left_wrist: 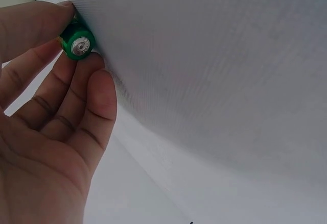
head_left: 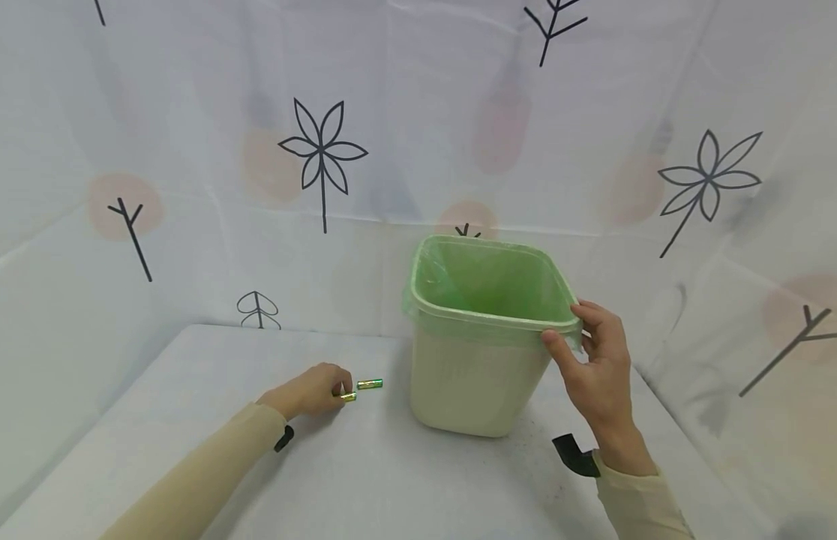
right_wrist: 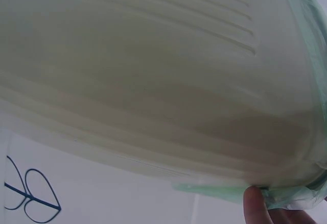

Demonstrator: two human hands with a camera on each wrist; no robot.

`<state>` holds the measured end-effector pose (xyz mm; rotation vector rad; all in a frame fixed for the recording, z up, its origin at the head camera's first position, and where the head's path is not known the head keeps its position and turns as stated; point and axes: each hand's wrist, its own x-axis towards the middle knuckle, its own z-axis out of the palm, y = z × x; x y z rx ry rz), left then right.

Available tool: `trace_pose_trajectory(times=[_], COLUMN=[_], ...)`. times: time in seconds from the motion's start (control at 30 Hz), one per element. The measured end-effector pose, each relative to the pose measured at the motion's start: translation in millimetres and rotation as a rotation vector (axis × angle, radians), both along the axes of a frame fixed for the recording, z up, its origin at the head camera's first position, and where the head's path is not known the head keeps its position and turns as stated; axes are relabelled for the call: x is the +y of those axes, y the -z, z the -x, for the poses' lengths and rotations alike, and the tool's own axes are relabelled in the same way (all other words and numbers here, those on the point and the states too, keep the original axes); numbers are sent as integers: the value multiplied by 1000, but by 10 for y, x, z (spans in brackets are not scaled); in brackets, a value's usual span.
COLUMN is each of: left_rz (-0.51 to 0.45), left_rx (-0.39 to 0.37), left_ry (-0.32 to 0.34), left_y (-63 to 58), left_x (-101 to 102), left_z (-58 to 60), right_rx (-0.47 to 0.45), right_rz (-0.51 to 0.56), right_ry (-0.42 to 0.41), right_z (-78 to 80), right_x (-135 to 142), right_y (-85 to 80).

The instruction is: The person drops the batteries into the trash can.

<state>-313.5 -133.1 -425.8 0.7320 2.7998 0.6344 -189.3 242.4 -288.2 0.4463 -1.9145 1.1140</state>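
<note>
My left hand [head_left: 315, 390] is low over the white table and pinches a small green-and-gold battery [head_left: 349, 397] between thumb and fingers. In the left wrist view one round end of this battery [left_wrist: 79, 45] faces the camera, metal in the middle. A second battery [head_left: 370, 384] lies on the table just beyond those fingertips. To the right stands a pale green trash bin [head_left: 469, 375] with a thin green liner bag [head_left: 452, 281] folded over its rim. My right hand [head_left: 601, 367] grips the bin's front right rim corner, thumb on the near side and fingers behind. The bin's floor is hidden.
The table [head_left: 364, 480] has a white cover. Behind it hangs a white cloth [head_left: 405, 150] printed with dark flowers and twigs, which continues along the left and right sides. A black strap [head_left: 576, 455] sticks out at the right wrist.
</note>
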Motion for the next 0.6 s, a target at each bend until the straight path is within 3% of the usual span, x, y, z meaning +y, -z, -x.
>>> trace_pose_trajectory(times=[0.33,0.6], left_rz=[9,31], left_rx=[10,107], left_ry=[12,87], left_y=[-53,-251], left_x=[24,22], left_z=[-64,-173], right_rx=[11,-2], right_rz=[4,2], right_ry=[-11,-9], right_z=[-4,-5], right_x=[8,3], right_y=[-3,-9])
